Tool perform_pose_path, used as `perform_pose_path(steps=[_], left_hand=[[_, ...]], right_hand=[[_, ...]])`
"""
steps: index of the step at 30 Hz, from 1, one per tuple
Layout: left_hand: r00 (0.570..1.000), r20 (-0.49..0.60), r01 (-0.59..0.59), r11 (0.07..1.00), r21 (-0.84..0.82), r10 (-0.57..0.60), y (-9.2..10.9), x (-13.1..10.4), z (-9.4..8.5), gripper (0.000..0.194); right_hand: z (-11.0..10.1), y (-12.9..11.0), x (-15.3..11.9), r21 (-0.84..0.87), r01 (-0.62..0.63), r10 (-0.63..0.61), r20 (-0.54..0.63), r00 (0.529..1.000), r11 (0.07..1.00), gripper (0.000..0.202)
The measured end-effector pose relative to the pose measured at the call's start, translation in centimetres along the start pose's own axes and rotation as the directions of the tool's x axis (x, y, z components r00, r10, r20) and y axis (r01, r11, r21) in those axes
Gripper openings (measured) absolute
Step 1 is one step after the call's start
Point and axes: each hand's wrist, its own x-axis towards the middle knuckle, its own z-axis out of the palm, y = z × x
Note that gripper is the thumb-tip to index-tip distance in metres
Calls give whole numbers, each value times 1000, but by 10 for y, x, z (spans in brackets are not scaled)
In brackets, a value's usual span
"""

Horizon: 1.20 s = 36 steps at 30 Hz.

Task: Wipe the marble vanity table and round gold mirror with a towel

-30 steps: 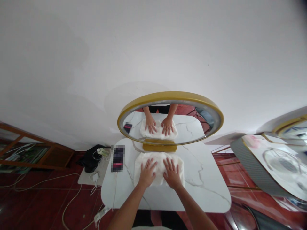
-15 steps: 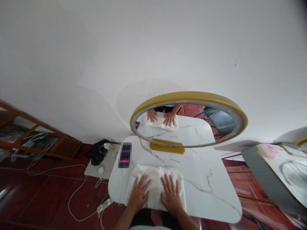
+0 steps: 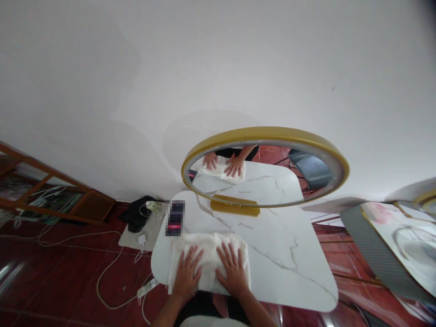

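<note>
A white cloth (image 3: 208,254) lies spread on the marble-patterned white table (image 3: 289,281), close to its front edge. My left hand (image 3: 187,274) rests flat on the cloth's left part with fingers spread. On the right part of the cloth lies my right hand (image 3: 233,272), palm down, fingers also apart. Neither hand grips anything. Behind the cloth stands an oval mirror (image 3: 252,179) with a gold frame, which reflects both hands and the cloth.
A blurred-out phone (image 3: 175,218) lies at the table's left. Beyond it are a black bag (image 3: 136,215), a green-white bottle (image 3: 154,206) and a power strip (image 3: 147,288) with cables on the floor. A second table (image 3: 405,231) stands right.
Both hands and the cloth under them have shifted to the left across the table. The view has moved slightly too.
</note>
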Motion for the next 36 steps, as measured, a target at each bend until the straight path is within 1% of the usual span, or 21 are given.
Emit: perform_pose_path(steps=[4,7,10,12,15,17,19,21,23,27,32,34,36], left_hand=[[1000,1,4,1000,-14,-4,24,10,4,53],[999,-10,-33,999,-4,33,44,20,5,53],[994,-14,-104,994,18,104,67,30,6,53],[989,3,-150,988,30,150,84,35,7,54],[982,34,-185,982,31,184,107,39,10,56],[982,43,-184,983,24,182,117,41,13,57],[983,41,-180,984,18,179,120,45,15,57],[983,43,-180,984,13,179,118,53,17,57],[983,56,-176,984,6,175,112,64,16,57],[985,115,-129,992,-15,130,101,97,12,58],[990,137,-25,998,-49,32,95,134,11,58],[989,146,7,997,-71,4,94,143,12,58],[988,156,21,996,-88,-7,96,145,12,58]], right_hand=[[-3,17,-9,-22,-45,44,-24,999,999,69],[-8,38,-21,-32,-55,54,-34,998,998,68],[-13,64,-40,-38,-56,55,-39,998,998,68],[-16,81,-55,-45,-68,66,-49,997,997,67],[-20,99,-76,-62,-98,94,-66,993,993,65],[-21,106,-84,-71,-103,98,-73,993,992,65],[-22,110,-85,-72,-100,95,-80,992,992,66],[-23,111,-80,-66,-110,104,-85,991,992,67],[-25,113,-68,-56,-131,126,-88,988,990,68],[-31,122,-33,-34,-140,136,-91,987,990,69],[-33,133,10,-18,-167,164,-118,979,986,69],[-34,135,19,-15,-174,171,-125,977,985,69],[-34,135,22,-14,-173,170,-125,978,985,69]])
